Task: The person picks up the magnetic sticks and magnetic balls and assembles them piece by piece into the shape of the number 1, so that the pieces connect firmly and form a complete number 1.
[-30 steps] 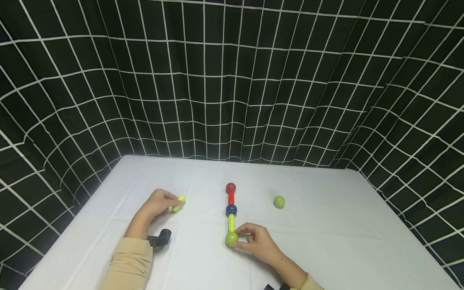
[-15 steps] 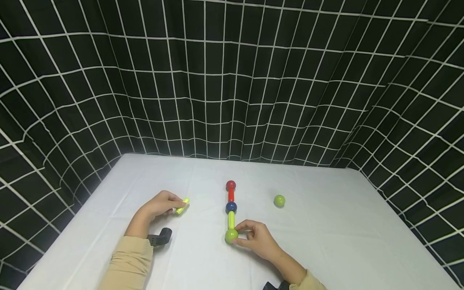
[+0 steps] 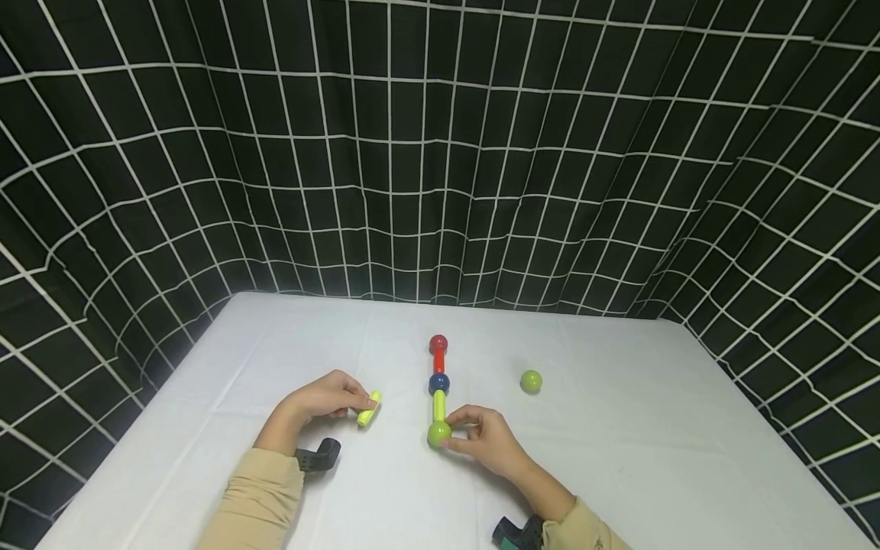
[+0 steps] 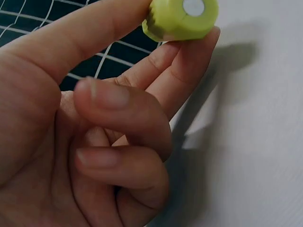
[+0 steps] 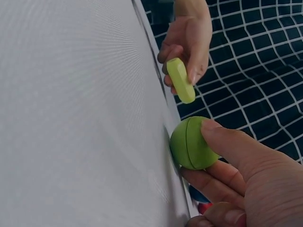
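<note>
Between thumb and fingers, my left hand (image 3: 330, 396) pinches a yellow-green rod (image 3: 369, 409), left of the chain. In the left wrist view that rod (image 4: 182, 19) shows a round silvery disc on its end. My right hand (image 3: 490, 439) grips the green ball (image 3: 438, 435) at the near end of a straight chain on the table. Beyond that ball the chain runs through a yellow-green rod (image 3: 439, 406), a blue ball (image 3: 438, 383), a red rod (image 3: 438, 360) and a red ball (image 3: 438, 344). The right wrist view shows a seam round the gripped green ball (image 5: 191, 143).
A loose green ball (image 3: 531, 381) lies on the white-covered table (image 3: 653, 428), right of the chain. Dark curtains (image 3: 440, 168) with a white grid stand behind the table and at both sides.
My left hand has carried its rod rightward and slightly nearer, towards the chain. The chain has slid a little away from me with my right hand still gripping its near green ball.
</note>
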`<state>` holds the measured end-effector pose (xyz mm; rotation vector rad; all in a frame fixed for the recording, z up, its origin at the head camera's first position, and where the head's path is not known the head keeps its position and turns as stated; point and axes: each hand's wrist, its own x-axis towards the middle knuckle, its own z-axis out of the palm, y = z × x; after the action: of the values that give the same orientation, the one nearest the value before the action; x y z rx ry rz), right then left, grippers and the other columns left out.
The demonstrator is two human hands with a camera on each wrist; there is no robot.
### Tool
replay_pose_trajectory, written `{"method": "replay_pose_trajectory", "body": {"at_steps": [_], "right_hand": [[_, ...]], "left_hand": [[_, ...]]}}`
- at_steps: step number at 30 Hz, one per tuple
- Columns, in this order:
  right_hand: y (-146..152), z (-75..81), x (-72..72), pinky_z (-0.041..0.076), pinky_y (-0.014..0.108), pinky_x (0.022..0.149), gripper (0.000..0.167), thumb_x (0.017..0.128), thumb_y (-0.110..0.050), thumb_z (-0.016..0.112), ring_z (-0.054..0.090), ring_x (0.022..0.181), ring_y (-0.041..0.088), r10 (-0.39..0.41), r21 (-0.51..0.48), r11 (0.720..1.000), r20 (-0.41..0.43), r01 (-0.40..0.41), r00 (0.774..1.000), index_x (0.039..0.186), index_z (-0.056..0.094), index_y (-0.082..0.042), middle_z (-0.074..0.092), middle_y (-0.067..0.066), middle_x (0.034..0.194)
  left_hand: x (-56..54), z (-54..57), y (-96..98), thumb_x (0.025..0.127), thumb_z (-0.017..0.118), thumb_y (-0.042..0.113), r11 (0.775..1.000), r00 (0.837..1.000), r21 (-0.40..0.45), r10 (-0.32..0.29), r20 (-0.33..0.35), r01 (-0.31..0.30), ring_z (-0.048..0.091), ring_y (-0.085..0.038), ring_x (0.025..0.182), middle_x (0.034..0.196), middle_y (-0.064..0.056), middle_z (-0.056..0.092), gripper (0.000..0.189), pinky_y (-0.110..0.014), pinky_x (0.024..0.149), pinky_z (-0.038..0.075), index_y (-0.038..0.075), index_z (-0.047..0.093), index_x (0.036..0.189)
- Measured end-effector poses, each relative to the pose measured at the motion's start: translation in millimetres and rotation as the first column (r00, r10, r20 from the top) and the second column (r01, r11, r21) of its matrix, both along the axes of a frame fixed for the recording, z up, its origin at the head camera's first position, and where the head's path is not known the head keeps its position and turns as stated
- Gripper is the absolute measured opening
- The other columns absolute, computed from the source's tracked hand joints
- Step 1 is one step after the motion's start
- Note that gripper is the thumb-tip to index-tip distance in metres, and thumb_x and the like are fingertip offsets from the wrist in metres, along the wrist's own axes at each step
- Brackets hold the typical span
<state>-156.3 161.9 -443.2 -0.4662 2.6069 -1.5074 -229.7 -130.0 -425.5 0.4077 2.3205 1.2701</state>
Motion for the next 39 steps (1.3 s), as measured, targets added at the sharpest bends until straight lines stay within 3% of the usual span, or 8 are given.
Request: {"method": "replay_pose_trajectory", "body": {"at_steps": [13,24,29,39], "right_hand": [[-3,-1.3,-9.8,0.026,0.012,0.040,0.032,0.074,-0.020,0.077,0.029,0.041,0.000,-0.023,0.003,1.000,-0.007,0.023,1.000,0.099,0.066,-0.004,0.069,0.015,0.102],[-6,-3.3,-22.7,0.027,0.014,0.042,0.031,0.073,-0.020,0.078,0.030,0.042,-0.001,-0.062,0.008,0.998,-0.020,0.062,0.998,0.098,0.067,-0.004,0.070,0.013,0.098],[-8,-2.1,-23.3,0.028,0.014,0.042,0.032,0.073,-0.020,0.078,0.030,0.042,-0.001,-0.062,0.008,0.998,-0.012,0.062,0.998,0.098,0.066,-0.003,0.070,0.013,0.098],[-12,1.5,-20.7,0.028,0.014,0.041,0.030,0.073,-0.018,0.078,0.031,0.043,0.001,-0.080,0.027,0.996,-0.026,0.081,0.996,0.096,0.066,-0.003,0.070,0.013,0.096]], "left_hand": [[10.2,6.2,27.9,0.078,0.071,0.029,0.997,0.998,-0.053,-0.057,0.015,0.058,0.031,-0.007,0.044,0.047,0.005,0.042,0.025,-0.022,0.047,0.027,0.006,0.073,0.085],[18.6,4.0,47.9,0.078,0.072,0.026,0.991,0.991,-0.024,-0.129,0.031,0.130,0.033,-0.007,0.045,0.051,0.005,0.046,0.022,-0.020,0.046,0.028,0.005,0.073,0.085],[21.2,5.8,53.2,0.078,0.072,0.025,0.985,0.984,-0.010,-0.174,0.028,0.174,0.033,-0.006,0.045,0.053,0.006,0.047,0.022,-0.019,0.046,0.028,0.004,0.073,0.086],[24.3,6.2,59.1,0.079,0.071,0.023,0.980,0.980,0.010,-0.200,0.011,0.199,0.035,-0.007,0.046,0.057,0.004,0.051,0.021,-0.020,0.048,0.030,0.002,0.072,0.085]]}}
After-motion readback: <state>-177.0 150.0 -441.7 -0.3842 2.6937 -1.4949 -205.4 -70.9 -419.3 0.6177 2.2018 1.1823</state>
